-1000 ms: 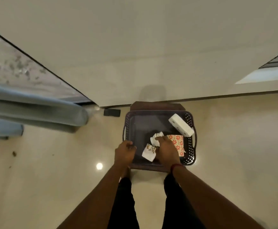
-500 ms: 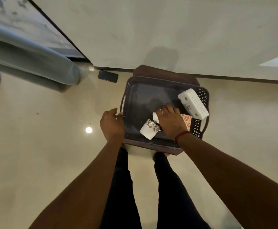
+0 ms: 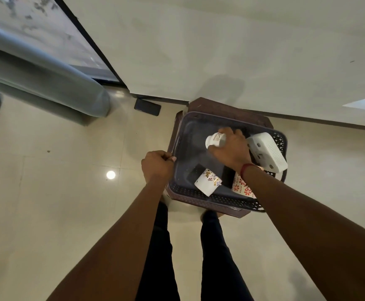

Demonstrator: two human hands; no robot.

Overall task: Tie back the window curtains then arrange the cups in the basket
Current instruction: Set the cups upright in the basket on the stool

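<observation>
A dark perforated plastic basket (image 3: 199, 193) stands on a brown stool just ahead of my legs. My left hand (image 3: 157, 165) grips the basket's left rim. My right hand (image 3: 231, 148) holds a white patterned cup (image 3: 215, 140) over the middle of the basket, its base turned to the left. A second white cup with a gold and blue pattern (image 3: 208, 181) lies tilted near the front wall. A white cup with red flowers (image 3: 241, 187) sits at the front right, partly behind my right forearm. The grey curtain (image 3: 46, 83) hangs bunched at the left by the window.
A white perforated box (image 3: 267, 152) leans on the basket's right rim. A dark phone (image 3: 147, 106) lies on the tiled floor by the wall. The brown stool (image 3: 225, 105) stands against the pale wall. My legs are directly below the basket.
My right hand has lifted one patterned cup from the front of the basket and carried it toward the middle. My left hand closed on the left rim. The view moved closer.
</observation>
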